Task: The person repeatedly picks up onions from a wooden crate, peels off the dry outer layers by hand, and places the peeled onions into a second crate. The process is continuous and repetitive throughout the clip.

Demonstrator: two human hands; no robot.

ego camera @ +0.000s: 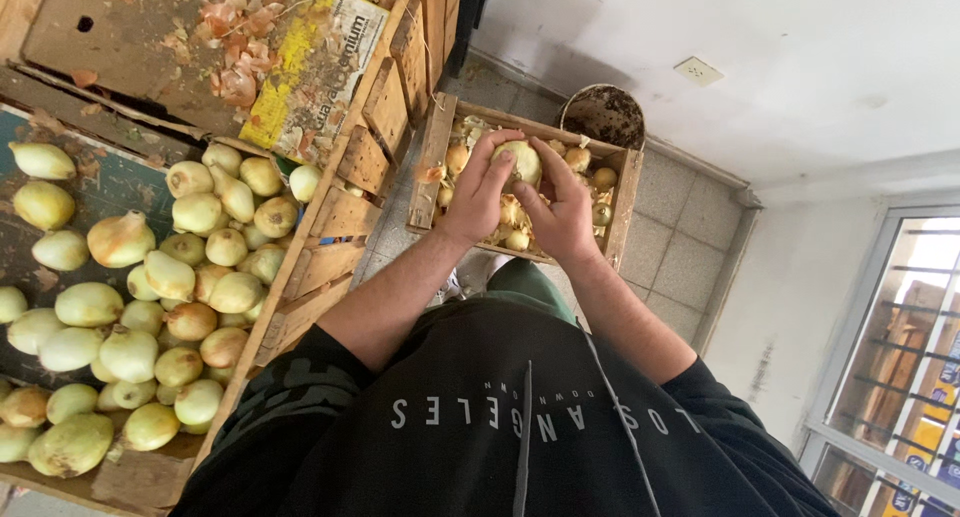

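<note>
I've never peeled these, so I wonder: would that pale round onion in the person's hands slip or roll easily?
The pale round onion probably rolls if set down, being rounded. Its peeled surface looks smooth, so perhaps slippery; both the left hand and the right hand grip it. It likely feels firm.

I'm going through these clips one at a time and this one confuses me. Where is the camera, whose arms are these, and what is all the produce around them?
There is no machine here. A person wears a camera on the head, and it looks down past a dark sweatshirt to their own bare arms. Because of that tilt, the floor and wall seem oddly turned.

Both hands meet around one pale onion: the left hand grips it from one side, the right hand from the other. Below them, on the tiled floor, stands a wooden crate holding onions and loose skins, with a dirty bucket behind it.

To the person's left, a larger wooden bin holds a pile of onions. Dry peelings lie on cardboard beyond it.
</note>
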